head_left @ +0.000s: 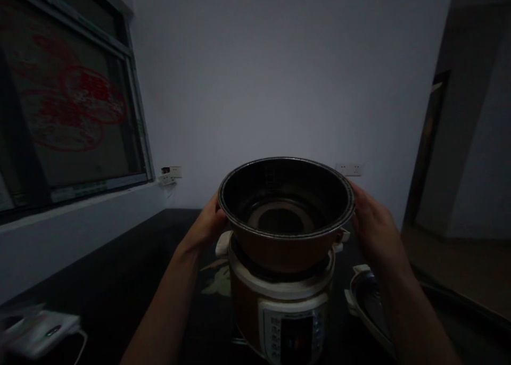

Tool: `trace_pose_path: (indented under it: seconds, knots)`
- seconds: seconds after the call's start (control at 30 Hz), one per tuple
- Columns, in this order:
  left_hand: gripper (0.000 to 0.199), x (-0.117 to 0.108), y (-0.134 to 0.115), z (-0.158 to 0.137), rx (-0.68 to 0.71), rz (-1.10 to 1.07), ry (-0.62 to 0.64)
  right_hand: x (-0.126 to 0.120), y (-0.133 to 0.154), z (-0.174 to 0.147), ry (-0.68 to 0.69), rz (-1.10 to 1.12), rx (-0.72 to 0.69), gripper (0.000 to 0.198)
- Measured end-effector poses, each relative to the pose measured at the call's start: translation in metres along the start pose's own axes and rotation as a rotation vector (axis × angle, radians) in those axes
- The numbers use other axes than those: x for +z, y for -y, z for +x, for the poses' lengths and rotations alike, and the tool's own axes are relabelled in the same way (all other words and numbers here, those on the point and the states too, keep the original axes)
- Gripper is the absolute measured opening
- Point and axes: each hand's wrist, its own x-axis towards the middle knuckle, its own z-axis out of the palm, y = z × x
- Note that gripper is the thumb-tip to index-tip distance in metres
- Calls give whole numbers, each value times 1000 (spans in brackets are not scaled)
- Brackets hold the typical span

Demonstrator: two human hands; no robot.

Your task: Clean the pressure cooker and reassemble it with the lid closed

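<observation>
Between my two hands is a dark inner pot with a brown outside and a black inside, tilted slightly toward me. My left hand grips its rim on the left, and my right hand grips the rim on the right. Some fingers are hidden behind the pot. Directly below stands an electric cooker with a cream rim and a control panel on its front. The pot's base is low over the cooker's opening; I cannot tell whether it touches.
On the dark table, a lid lies to the right, partly behind my right forearm. A white power strip with a cord lies at the lower left. Wall sockets are on the back wall, and a window is at left.
</observation>
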Motion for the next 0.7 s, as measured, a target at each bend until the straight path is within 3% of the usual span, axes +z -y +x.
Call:
trace_pose_path:
  seconds: [0.13, 0.47, 0.7]
  knots:
    - [97, 1, 19, -7, 4, 3, -79, 3, -13, -1, -10, -2, 33, 56]
    - [92, -7, 42, -8, -88, 38, -140, 15, -48, -8, -44, -33, 151, 54]
    - [94, -20, 50, -5, -119, 110, -75, 21, -46, -7, -28, -62, 151, 53]
